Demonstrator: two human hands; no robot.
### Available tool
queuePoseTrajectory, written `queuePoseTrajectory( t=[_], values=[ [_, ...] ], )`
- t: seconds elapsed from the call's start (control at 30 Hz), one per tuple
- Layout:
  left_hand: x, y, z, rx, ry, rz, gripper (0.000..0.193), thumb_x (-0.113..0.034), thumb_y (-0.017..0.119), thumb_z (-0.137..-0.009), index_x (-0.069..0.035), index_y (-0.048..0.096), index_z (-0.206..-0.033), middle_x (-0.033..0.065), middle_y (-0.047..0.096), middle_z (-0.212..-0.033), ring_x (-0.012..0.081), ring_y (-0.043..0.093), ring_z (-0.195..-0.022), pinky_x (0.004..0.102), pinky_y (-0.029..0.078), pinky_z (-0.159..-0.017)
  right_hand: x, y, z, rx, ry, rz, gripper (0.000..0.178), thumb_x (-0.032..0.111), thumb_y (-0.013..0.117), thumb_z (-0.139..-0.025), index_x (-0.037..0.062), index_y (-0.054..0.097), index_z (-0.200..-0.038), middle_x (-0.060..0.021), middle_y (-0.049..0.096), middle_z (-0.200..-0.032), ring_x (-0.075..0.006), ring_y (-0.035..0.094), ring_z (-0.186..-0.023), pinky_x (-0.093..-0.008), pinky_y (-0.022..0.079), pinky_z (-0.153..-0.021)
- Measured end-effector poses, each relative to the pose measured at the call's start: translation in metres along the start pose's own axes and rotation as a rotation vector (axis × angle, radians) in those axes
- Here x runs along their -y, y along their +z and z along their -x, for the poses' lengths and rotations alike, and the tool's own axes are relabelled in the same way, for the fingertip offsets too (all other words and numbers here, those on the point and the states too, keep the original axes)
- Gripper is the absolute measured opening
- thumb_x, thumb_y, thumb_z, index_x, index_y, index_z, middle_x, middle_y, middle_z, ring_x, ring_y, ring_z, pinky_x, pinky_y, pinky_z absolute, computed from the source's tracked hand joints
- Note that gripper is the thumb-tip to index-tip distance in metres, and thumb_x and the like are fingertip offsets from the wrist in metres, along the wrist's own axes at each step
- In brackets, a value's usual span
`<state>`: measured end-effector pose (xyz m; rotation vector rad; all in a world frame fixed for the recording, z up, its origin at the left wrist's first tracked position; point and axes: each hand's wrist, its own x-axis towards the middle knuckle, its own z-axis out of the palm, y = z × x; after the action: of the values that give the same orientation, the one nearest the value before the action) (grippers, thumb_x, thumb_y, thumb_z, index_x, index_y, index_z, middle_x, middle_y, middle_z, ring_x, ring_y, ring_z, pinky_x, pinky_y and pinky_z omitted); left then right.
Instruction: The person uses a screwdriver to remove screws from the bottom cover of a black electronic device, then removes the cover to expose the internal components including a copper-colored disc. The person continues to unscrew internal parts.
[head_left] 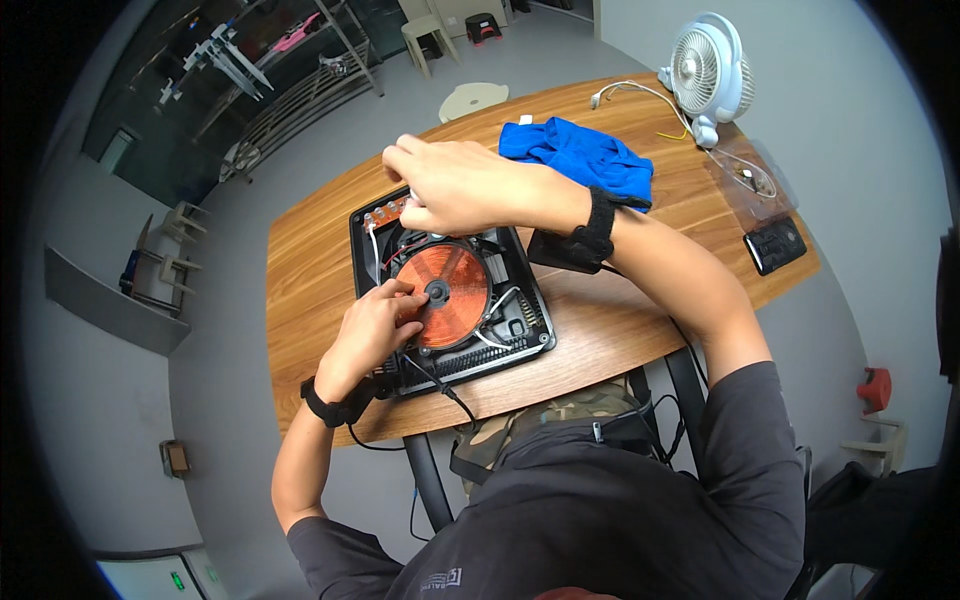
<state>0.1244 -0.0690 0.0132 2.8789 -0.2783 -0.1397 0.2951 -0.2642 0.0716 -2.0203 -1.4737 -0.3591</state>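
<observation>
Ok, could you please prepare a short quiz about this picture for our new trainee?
1. On the opened induction cooker, which hand has fingers over the copper coil, and which is above the far edge?
2. True or false: the white fan stands left of the blue cloth.
3. What is on both wrists? A) white gloves B) black straps C) red bracelets

Key: 1. Left hand over the coil; right hand above the far edge. 2. False; it stands right. 3. B.
</observation>
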Motion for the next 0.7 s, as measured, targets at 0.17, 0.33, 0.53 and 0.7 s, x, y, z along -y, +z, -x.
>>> queuePoseTrajectory(
  t=[0.17,0.33,0.53,0.7],
  values=[
    [0.001,0.002,0.002,-0.014,0.022,-0.003,0.040,-0.013,0.082,-0.080,-0.011,0.075,-0.120,0.0090,0.067,-0.123,0.0308,0.068,-0.108,0.0425,0.057,-0.090,0.007,-0.024,-0.005,0.217,0.139,0.339,0.039,0.038,0.063,-0.090,0.0010,0.068,-0.101,-0.0187,0.072,-0.078,-0.0380,0.072,-0.075,-0.0482,0.058,-0.068],
    [0.001,0.003,0.000,-0.011,0.023,-0.032,0.040,-0.014,0.081,-0.081,-0.011,0.075,-0.120,0.0102,0.067,-0.123,0.0316,0.067,-0.108,0.0422,0.057,-0.090,-0.001,-0.025,-0.004,0.212,0.113,0.283,0.035,0.034,0.067,-0.086,0.0015,0.066,-0.100,-0.0199,0.071,-0.079,-0.0397,0.071,-0.076,-0.0481,0.057,-0.067],
    [-0.003,-0.001,0.001,-0.001,0.027,-0.042,0.039,-0.014,0.081,-0.081,-0.011,0.075,-0.120,0.0110,0.067,-0.123,0.0335,0.068,-0.107,0.0427,0.057,-0.090,-0.001,-0.026,0.005,0.220,-0.012,-0.011,0.033,0.018,0.068,-0.079,0.0005,0.057,-0.105,-0.0202,0.063,-0.105,-0.0428,0.067,-0.088,-0.0492,0.055,-0.075],
    [0.000,0.002,0.002,-0.019,0.038,-0.035,0.039,-0.014,0.081,-0.081,-0.010,0.075,-0.119,0.0114,0.067,-0.123,0.0337,0.068,-0.106,0.0428,0.057,-0.090,-0.003,-0.027,0.009,0.203,-0.031,0.027,0.032,0.021,0.066,-0.084,0.0020,0.060,-0.109,-0.0183,0.062,-0.108,-0.0404,0.067,-0.089,-0.0501,0.054,-0.077]
  ],
)
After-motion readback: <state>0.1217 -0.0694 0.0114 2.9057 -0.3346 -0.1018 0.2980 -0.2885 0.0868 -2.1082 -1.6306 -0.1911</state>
